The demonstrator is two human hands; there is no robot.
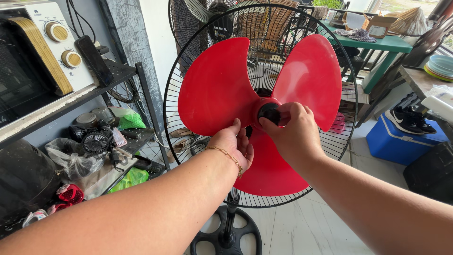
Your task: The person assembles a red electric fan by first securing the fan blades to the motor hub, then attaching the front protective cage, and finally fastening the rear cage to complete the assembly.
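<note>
While the right hand (290, 127) pinches the black hub cap (270, 112), apparently firmly, the left hand (233, 144) braces the red blade (214, 89) open-fingered; loosened, the blade could slip against the rear grille (188, 61).

— What of the red fan blade (217, 89) couldn't you see?
— Its lower lobe sat partly behind the left hand (233, 146) and the right hand (292, 132). The right fingers covered most of the black hub cap (270, 112).
— And below the blade?
— The round base (226, 236) was cut off by the bottom edge, and both forearms ran out of view.
</note>
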